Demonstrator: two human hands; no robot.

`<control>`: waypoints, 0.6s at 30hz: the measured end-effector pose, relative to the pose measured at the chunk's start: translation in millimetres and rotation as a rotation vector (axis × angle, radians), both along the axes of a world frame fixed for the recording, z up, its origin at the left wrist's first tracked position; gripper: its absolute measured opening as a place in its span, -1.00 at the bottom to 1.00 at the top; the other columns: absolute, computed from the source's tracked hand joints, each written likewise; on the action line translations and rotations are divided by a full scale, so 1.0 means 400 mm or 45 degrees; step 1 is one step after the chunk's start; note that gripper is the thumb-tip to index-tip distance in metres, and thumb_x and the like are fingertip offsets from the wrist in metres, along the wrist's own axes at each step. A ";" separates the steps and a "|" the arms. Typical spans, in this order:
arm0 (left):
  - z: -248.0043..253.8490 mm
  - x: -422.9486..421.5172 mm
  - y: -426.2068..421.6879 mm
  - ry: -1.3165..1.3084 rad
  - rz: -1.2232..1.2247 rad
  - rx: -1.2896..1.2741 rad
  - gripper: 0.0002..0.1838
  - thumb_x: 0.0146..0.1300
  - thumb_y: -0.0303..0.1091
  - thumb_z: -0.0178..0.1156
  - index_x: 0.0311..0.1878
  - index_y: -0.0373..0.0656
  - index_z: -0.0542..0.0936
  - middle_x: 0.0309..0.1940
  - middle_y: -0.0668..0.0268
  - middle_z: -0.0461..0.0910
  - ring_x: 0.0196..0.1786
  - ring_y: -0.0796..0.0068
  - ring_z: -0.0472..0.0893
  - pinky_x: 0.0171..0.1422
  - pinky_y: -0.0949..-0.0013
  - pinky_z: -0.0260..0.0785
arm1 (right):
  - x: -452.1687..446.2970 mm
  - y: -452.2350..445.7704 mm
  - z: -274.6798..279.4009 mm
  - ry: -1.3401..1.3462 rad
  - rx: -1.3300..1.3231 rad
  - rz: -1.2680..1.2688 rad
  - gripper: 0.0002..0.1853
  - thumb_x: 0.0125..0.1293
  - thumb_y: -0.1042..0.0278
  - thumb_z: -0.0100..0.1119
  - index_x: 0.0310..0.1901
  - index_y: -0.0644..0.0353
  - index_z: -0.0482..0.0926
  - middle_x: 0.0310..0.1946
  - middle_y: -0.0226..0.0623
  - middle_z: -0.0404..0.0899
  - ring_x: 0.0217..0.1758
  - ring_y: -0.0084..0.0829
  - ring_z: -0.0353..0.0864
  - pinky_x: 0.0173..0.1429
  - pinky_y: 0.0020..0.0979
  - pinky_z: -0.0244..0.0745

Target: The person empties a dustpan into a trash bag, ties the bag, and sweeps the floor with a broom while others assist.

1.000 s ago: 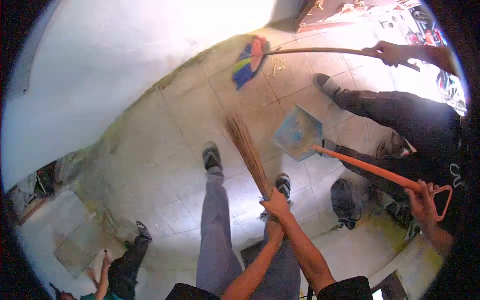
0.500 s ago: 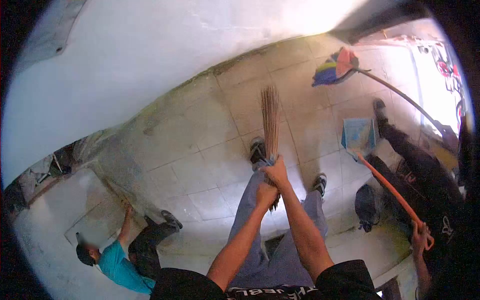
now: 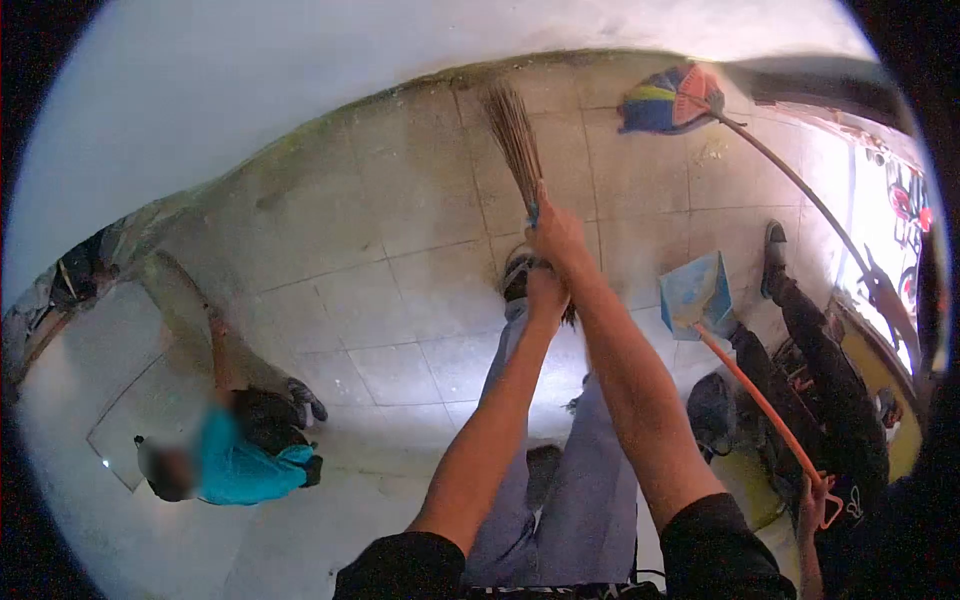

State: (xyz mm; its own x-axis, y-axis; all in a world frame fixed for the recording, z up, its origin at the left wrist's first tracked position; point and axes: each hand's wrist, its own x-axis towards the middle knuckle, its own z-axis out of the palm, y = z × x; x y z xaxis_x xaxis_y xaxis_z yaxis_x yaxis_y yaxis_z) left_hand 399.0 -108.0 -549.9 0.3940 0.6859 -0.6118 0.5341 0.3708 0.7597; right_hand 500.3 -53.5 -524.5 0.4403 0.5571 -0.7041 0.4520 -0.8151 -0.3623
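Note:
A stick broom (image 3: 516, 145) of thin brown twigs points away from me across the tiled floor, its bristle tips near the foot of the wall and leaning left. My right hand (image 3: 557, 238) is wrapped round its bound middle. Closer to me, my left hand (image 3: 546, 294) grips the same bundle near its butt end, which partly shows below my fingers. Both arms stretch forward, and the hands sit close together above my shoe.
A white wall (image 3: 300, 90) curves along the far side. At right, a person holds a blue dustpan (image 3: 690, 297) by its orange handle; beyond it is a multicoloured broom (image 3: 668, 100). Another person in a teal shirt (image 3: 245, 462) crouches at left, arm reaching to the floor.
My hands have pushed the stick broom forward, and its tips have swung left towards the wall. The blue dustpan has tilted. The person at left has bent lower.

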 end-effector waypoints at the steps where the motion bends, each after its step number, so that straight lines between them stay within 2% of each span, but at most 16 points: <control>1: -0.017 0.025 0.015 0.004 0.059 -0.119 -0.66 0.21 -0.14 0.11 -0.27 -0.30 0.57 -0.32 -0.05 0.62 -0.19 -0.02 0.61 -0.22 0.12 0.39 | 0.027 0.022 -0.026 -0.033 -0.006 0.029 -0.13 0.06 0.32 0.17 0.43 0.05 0.00 -0.25 0.16 0.59 -0.21 0.05 0.62 -0.13 -0.04 0.51; 2: -0.038 0.047 0.027 0.012 0.123 -0.235 -0.65 0.21 -0.12 0.11 -0.27 -0.30 0.57 -0.32 -0.06 0.62 -0.19 -0.04 0.60 -0.23 0.11 0.39 | 0.049 0.031 -0.050 -0.018 -0.022 0.035 -0.13 0.06 0.32 0.17 0.43 0.05 0.00 -0.25 0.16 0.59 -0.21 0.05 0.62 -0.13 -0.04 0.51; 3: -0.027 0.076 0.046 0.068 -0.060 -0.222 -0.64 0.20 -0.10 0.12 -0.26 -0.28 0.57 -0.32 -0.05 0.62 -0.21 -0.05 0.61 -0.23 0.09 0.39 | 0.075 0.045 -0.051 -0.049 -0.060 0.111 -0.13 0.07 0.31 0.18 0.42 0.10 -0.01 -0.23 0.10 0.61 -0.19 0.03 0.63 -0.12 -0.05 0.52; 4: -0.043 0.093 0.046 0.082 -0.049 -0.317 -0.63 0.19 -0.09 0.13 -0.26 -0.29 0.56 -0.33 -0.07 0.62 -0.21 -0.07 0.60 -0.22 0.07 0.40 | 0.095 0.049 -0.058 -0.079 -0.097 0.183 -0.13 0.08 0.30 0.20 0.42 0.16 -0.01 -0.21 0.05 0.62 -0.17 0.01 0.63 -0.10 -0.06 0.53; 6: -0.054 0.134 0.055 0.120 -0.029 -0.504 -0.60 0.17 -0.07 0.14 -0.24 -0.30 0.55 -0.34 -0.10 0.61 -0.21 -0.12 0.60 -0.20 0.02 0.40 | 0.136 0.051 -0.072 -0.056 -0.092 0.116 -0.16 0.07 0.30 0.20 0.40 0.16 0.04 -0.20 0.06 0.61 -0.14 0.02 0.62 -0.07 -0.06 0.52; 9: -0.026 0.181 0.063 0.028 -0.228 -0.150 -0.57 0.16 -0.05 0.16 -0.24 -0.33 0.54 -0.33 -0.16 0.59 -0.18 -0.15 0.59 -0.19 0.01 0.40 | 0.193 0.016 -0.085 -0.035 0.003 -0.055 -0.20 0.03 0.28 0.20 0.36 0.12 0.14 -0.17 0.11 0.59 -0.06 0.07 0.58 0.00 -0.06 0.49; 11: -0.019 0.196 0.072 0.205 -0.297 -0.280 -0.51 0.14 0.02 0.15 -0.24 -0.35 0.56 -0.28 -0.20 0.59 -0.13 -0.18 0.58 -0.12 -0.01 0.41 | 0.211 -0.028 -0.109 -0.005 0.072 -0.161 -0.21 -0.01 0.27 0.20 0.34 0.07 0.20 -0.15 0.16 0.58 -0.02 0.10 0.56 0.05 -0.07 0.47; 13: -0.024 0.205 0.077 0.303 -0.342 -0.338 -0.48 0.13 0.05 0.15 -0.25 -0.35 0.56 -0.26 -0.21 0.58 -0.10 -0.19 0.58 -0.08 -0.02 0.41 | 0.207 -0.065 -0.140 -0.009 0.088 -0.447 -0.23 -0.03 0.25 0.22 0.30 0.13 0.25 -0.06 0.20 0.53 0.06 0.12 0.51 0.14 -0.10 0.42; 15: -0.014 0.172 0.057 0.402 -0.702 -0.349 -0.46 0.12 0.06 0.15 -0.28 -0.39 0.56 -0.25 -0.23 0.58 -0.08 -0.20 0.57 -0.04 -0.03 0.41 | 0.157 -0.156 -0.216 -0.018 0.103 -0.501 -0.23 -0.03 0.25 0.23 0.29 0.22 0.25 0.05 0.22 0.46 0.13 0.10 0.47 0.18 -0.12 0.39; 17: -0.043 0.115 0.003 0.598 -0.943 -0.467 -0.52 0.16 -0.03 0.14 -0.15 -0.35 0.57 -0.19 -0.16 0.60 -0.07 -0.21 0.58 0.00 0.00 0.42 | 0.123 -0.185 -0.156 0.214 -0.094 -0.482 -0.20 -0.02 0.23 0.25 0.29 0.31 0.21 0.11 0.24 0.41 0.15 0.09 0.44 0.19 -0.11 0.38; 18: -0.038 0.081 -0.050 0.617 -0.734 -0.401 -0.49 0.14 -0.01 0.14 -0.14 -0.37 0.55 -0.18 -0.17 0.59 -0.06 -0.21 0.57 0.02 -0.03 0.41 | 0.083 -0.219 -0.178 0.153 0.052 -0.488 -0.17 -0.02 0.25 0.27 0.32 0.23 0.16 -0.01 0.22 0.49 0.06 0.13 0.50 0.13 -0.08 0.42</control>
State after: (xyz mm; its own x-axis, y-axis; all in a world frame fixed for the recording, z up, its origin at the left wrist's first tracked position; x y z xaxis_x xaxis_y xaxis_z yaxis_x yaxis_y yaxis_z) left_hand 431.4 -128.0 -565.1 0.2747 0.2234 -0.9352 0.9488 0.0949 0.3013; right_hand 533.4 -141.0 -595.6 0.5375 0.3971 -0.7439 0.0702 -0.9002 -0.4297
